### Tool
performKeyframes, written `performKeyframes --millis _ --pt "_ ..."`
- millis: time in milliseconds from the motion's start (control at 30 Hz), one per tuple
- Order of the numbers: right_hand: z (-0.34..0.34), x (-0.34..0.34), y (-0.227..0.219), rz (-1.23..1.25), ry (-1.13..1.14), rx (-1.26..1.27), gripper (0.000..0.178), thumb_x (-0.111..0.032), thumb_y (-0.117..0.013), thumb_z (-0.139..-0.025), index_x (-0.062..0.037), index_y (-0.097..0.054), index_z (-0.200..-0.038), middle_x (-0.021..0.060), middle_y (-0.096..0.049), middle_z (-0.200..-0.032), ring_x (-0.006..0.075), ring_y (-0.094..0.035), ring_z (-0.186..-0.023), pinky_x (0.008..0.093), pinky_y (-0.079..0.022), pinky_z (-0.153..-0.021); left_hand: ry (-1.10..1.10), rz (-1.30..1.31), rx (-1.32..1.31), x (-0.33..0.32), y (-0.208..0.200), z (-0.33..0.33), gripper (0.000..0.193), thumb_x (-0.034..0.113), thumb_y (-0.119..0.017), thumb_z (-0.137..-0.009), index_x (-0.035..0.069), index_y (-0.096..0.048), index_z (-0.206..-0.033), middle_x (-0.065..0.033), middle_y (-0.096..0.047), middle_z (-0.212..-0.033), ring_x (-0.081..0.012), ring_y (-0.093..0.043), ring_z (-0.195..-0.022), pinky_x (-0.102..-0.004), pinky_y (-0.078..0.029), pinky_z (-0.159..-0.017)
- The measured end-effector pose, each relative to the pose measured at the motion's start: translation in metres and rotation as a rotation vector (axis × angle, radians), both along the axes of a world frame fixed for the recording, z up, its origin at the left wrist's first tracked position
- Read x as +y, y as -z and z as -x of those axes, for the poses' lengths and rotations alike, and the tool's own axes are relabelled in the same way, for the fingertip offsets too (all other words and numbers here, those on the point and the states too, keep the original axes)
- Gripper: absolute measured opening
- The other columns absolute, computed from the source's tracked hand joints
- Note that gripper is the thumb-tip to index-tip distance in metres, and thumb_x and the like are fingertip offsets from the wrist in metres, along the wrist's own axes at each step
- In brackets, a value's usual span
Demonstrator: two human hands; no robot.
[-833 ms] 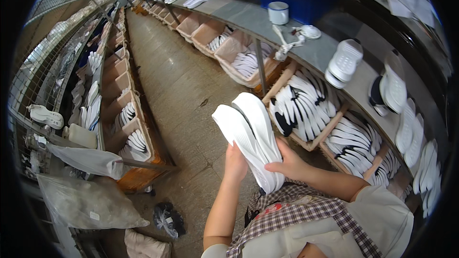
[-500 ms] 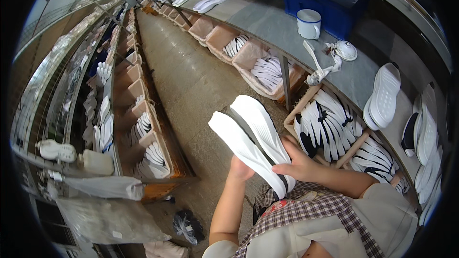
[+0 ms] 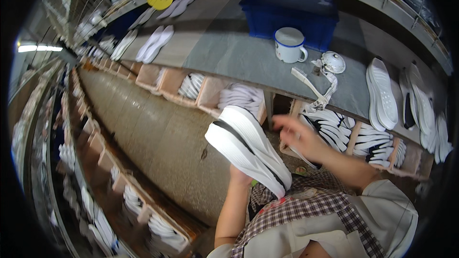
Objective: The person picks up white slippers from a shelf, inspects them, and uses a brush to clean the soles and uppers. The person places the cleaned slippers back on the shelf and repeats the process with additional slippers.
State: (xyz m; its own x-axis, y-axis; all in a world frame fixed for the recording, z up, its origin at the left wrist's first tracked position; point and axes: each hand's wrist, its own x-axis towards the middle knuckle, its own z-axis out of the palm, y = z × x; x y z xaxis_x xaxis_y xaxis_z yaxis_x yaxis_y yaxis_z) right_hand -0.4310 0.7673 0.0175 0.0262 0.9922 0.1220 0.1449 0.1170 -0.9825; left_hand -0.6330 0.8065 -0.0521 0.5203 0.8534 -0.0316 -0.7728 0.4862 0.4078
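Note:
A pair of white shoe soles [image 3: 236, 155] with dark inner edges is in my left hand [image 3: 240, 177], which grips them from below and is mostly hidden behind them. Both soles lie side by side, tilted up in front of the checked apron. To their right my right hand [image 3: 301, 136] is off the soles, slightly blurred, its fingers apart and nothing in them. Under and beyond that hand, a crate of white and black soles [image 3: 334, 129] stands below the bench edge.
On the grey bench [image 3: 217, 43] are a white mug [image 3: 289, 50], a lid [image 3: 333, 62], a white brush [image 3: 308, 82], a blue bin [image 3: 291, 16] and several soles [image 3: 382, 93]. Lined crates [image 3: 179, 86] run beneath it. More crates [image 3: 129, 181] line the aisle's left side.
My right hand has let go of the soles and moved off to the right, opening. My left hand still holds them. The view has turned toward the bench.

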Motion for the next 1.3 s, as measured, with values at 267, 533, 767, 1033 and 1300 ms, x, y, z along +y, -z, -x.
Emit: performKeyframes --millis 267,533,767,1033,1300 --pt "-0.097 0.124 0.024 0.745 0.464 -1.494 0.03 -0.029 -0.057 -0.08 -0.0087 -0.069 -0.099 0.0107 -0.063 -0.107 0.031 -0.052 -0.108 0.0442 -0.045 -0.084 0.152 0.008 0.159 0.09 0.013 0.053 0.048 0.032 -0.048 -0.093 0.001 -0.044 -0.13 -0.0171 -0.056 -0.119 -0.0332 -0.059 -0.102 -0.0475 -0.049 -0.088" --pt "-0.099 0.112 0.025 0.372 0.632 -1.278 0.021 -0.028 -0.055 -0.085 -0.0115 -0.066 -0.094 0.0137 -0.066 -0.081 0.0306 -0.064 -0.077 0.0427 -0.05 -0.066 0.156 0.083 0.307 0.117 0.01 0.053 0.036 0.022 -0.051 -0.093 0.002 -0.049 -0.121 -0.0123 -0.061 -0.107 -0.0262 -0.063 -0.091 -0.0395 -0.054 -0.074" --pt "-0.139 0.149 -0.052 0.044 0.757 -1.096 0.023 -0.011 -0.045 -0.085 -0.0082 -0.061 -0.101 0.0168 -0.066 -0.089 0.0363 -0.062 -0.086 0.0459 -0.048 -0.074 0.056 0.15 0.429 0.1 0.02 0.035 0.028 0.022 -0.049 -0.095 0.004 -0.051 -0.117 -0.0096 -0.061 -0.101 -0.0235 -0.062 -0.088 -0.0368 -0.054 -0.071" --pt "-0.168 0.243 -0.038 0.489 0.187 -1.525 0.025 -0.014 -0.055 -0.078 -0.0026 -0.069 -0.096 0.0194 -0.065 -0.097 0.0337 -0.064 -0.089 0.0417 -0.05 -0.074 -0.083 0.102 0.552 0.072 0.02 0.036 0.044 0.034 -0.047 -0.096 0.012 -0.036 -0.132 -0.0088 -0.054 -0.113 -0.0249 -0.057 -0.099 -0.0426 -0.051 -0.082" --pt "-0.197 0.209 -0.05 0.213 0.266 -1.216 0.022 -0.021 -0.058 -0.085 -0.0041 -0.066 -0.096 0.017 -0.065 -0.093 0.0316 -0.063 -0.084 0.038 -0.049 -0.075 -0.025 0.134 0.783 0.07 0.012 0.035 0.047 0.032 -0.027 -0.102 0.01 -0.017 -0.142 -0.0214 -0.041 -0.131 -0.0342 -0.048 -0.118 -0.0457 -0.044 -0.098"
